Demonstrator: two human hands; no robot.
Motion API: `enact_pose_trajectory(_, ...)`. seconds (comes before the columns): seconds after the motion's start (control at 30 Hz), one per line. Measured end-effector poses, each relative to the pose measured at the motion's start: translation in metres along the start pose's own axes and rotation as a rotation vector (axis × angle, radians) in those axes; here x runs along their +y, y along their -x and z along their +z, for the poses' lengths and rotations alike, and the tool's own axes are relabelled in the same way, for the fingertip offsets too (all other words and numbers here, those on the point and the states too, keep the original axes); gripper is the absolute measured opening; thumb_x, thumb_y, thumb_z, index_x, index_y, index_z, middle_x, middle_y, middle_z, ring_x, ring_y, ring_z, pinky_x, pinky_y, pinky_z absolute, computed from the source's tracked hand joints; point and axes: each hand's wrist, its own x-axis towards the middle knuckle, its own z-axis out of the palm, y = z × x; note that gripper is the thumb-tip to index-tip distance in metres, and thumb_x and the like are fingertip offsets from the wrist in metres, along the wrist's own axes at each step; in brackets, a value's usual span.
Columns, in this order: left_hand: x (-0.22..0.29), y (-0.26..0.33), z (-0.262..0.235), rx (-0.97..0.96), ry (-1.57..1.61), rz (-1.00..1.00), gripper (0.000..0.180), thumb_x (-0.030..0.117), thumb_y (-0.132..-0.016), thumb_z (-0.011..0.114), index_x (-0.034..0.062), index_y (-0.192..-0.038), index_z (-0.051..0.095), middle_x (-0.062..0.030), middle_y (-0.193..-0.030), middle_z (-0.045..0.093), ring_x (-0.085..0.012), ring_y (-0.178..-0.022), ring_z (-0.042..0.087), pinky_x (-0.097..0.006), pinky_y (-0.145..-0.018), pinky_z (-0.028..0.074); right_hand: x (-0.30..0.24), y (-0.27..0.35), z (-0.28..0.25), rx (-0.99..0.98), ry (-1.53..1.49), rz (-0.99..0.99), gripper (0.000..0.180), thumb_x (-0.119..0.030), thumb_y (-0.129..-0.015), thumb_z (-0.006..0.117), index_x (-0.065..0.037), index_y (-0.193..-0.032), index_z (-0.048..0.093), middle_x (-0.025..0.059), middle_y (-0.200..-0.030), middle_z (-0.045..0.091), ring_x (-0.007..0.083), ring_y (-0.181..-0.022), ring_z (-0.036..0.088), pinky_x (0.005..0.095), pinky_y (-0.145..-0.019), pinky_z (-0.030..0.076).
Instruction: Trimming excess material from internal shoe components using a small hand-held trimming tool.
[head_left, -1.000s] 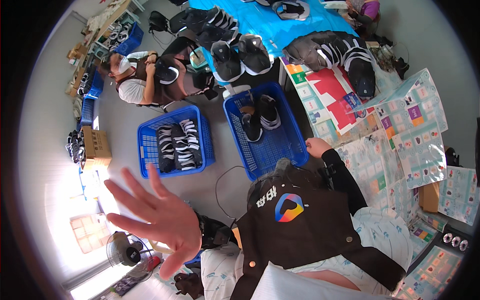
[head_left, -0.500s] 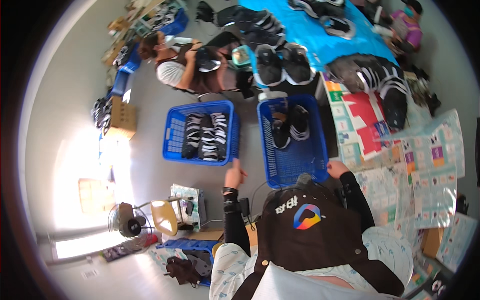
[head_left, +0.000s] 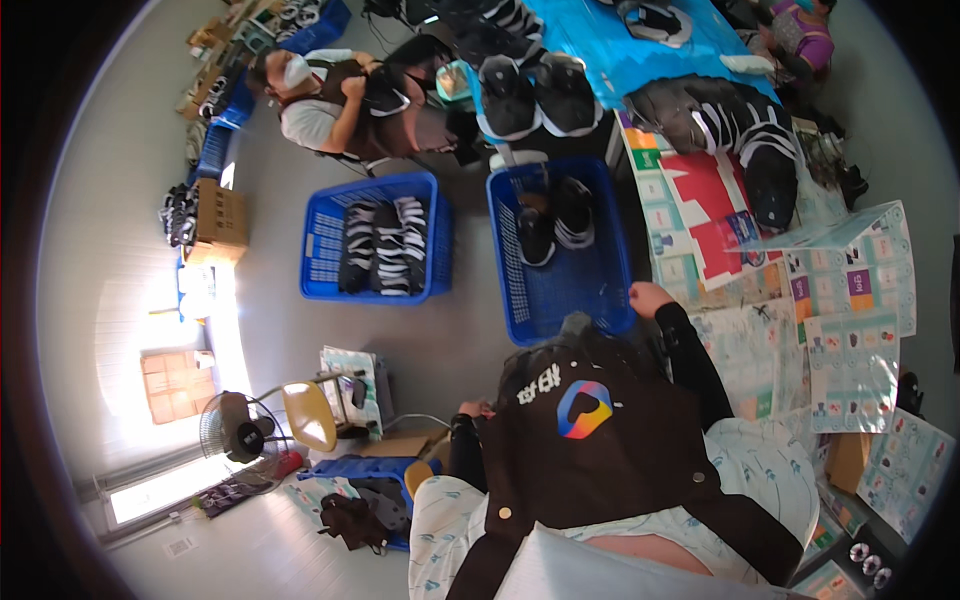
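Observation:
My right hand (head_left: pixel 650 299) has its fingers curled beside the right rim of a blue plastic basket (head_left: pixel 569 305). Whether it grips the rim is hard to see. In this basket, toward its far end, are two dark shoes with white soles, a left one (head_left: pixel 536 236) and a right one (head_left: pixel 573 212). My left hand (head_left: pixel 475 410) is low, against the left side of my dark apron (head_left: pixel 540 470). Its fingers are mostly hidden. A second blue basket (head_left: pixel 433 240) stands on the floor further left, with rows of black-and-white shoes (head_left: pixel 385 245) packed inside.
Ahead is a blue-covered table (head_left: pixel 640 60) with dark shoes. Printed sheets (head_left: pixel 745 350) cover the surface at my right. A seated person (head_left: pixel 330 110) holds a dark shoe at far left. A fan (head_left: pixel 240 425) and a yellow-seated chair (head_left: pixel 309 415) stand at lower left.
My left hand has drawn back from beside the left basket to my apron. My right hand stays by the near basket's right rim. The whole view has shifted slightly.

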Motion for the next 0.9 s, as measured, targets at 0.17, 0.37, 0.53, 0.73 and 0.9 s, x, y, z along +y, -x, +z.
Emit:
enact_pose_trajectory(0.17, -0.025, -0.027, -0.009, 0.111, 0.457, -0.061, 0.039, 0.028, -0.104, 0.054, -0.0069, -0.118, 0.063, -0.0195, -0.09, 0.073, -0.0301, -0.08, 0.074, -0.04, -0.074, 0.062, -0.016, 0.001, -0.001, -0.058, -0.006, 0.004, 0.025, -0.025, -0.085, 0.067, -0.006, -0.101, 0.071, 0.0178, -0.098, 0.073, 0.0377, -0.097, 0.069, 0.0467, -0.085, 0.055)
enact_pose_trajectory(0.37, 0.003, -0.069, -0.025, 0.066, 0.893, -0.316, 0.036, 0.024, -0.101, 0.057, -0.0094, -0.113, 0.063, -0.0217, -0.085, 0.069, -0.0316, -0.071, 0.072, -0.044, -0.065, 0.061, 0.001, 0.016, 0.02, -0.184, 0.067, 0.064, 0.025, -0.026, -0.085, 0.067, -0.008, -0.102, 0.072, 0.0167, -0.101, 0.073, 0.0373, -0.1, 0.068, 0.0481, -0.088, 0.054)
enact_pose_trajectory(0.53, -0.036, -0.104, -0.031, 0.219, 0.549, -0.128, 0.032, 0.031, -0.096, 0.061, -0.001, -0.101, 0.067, -0.0143, -0.079, 0.071, -0.0265, -0.061, 0.068, -0.04, -0.057, 0.057, -0.03, 0.025, 0.025, -0.208, 0.038, 0.038, 0.025, -0.025, -0.085, 0.066, -0.008, -0.102, 0.072, 0.0178, -0.102, 0.073, 0.0378, -0.101, 0.067, 0.0492, -0.088, 0.053)
enact_pose_trajectory(0.73, 0.075, -0.125, -0.047, 0.167, 0.542, -0.204, 0.033, 0.035, -0.095, 0.063, 0.004, -0.102, 0.071, -0.0059, -0.071, 0.071, -0.0159, -0.056, 0.066, -0.032, -0.05, 0.053, -0.008, 0.028, 0.036, -0.164, 0.037, 0.032, 0.023, -0.024, -0.083, 0.065, -0.008, -0.098, 0.072, 0.0183, -0.098, 0.072, 0.0398, -0.097, 0.067, 0.0504, -0.086, 0.053)
enact_pose_trajectory(0.9, 0.076, -0.11, -0.059, 0.126, 0.642, -0.181, 0.026, 0.025, -0.096, 0.062, 0.0011, -0.102, 0.068, -0.0074, -0.072, 0.07, -0.0172, -0.058, 0.067, -0.03, -0.053, 0.053, -0.013, 0.018, 0.037, -0.107, 0.011, -0.074, 0.021, -0.023, -0.083, 0.065, -0.007, -0.096, 0.072, 0.0179, -0.097, 0.073, 0.0396, -0.096, 0.068, 0.0504, -0.085, 0.054)
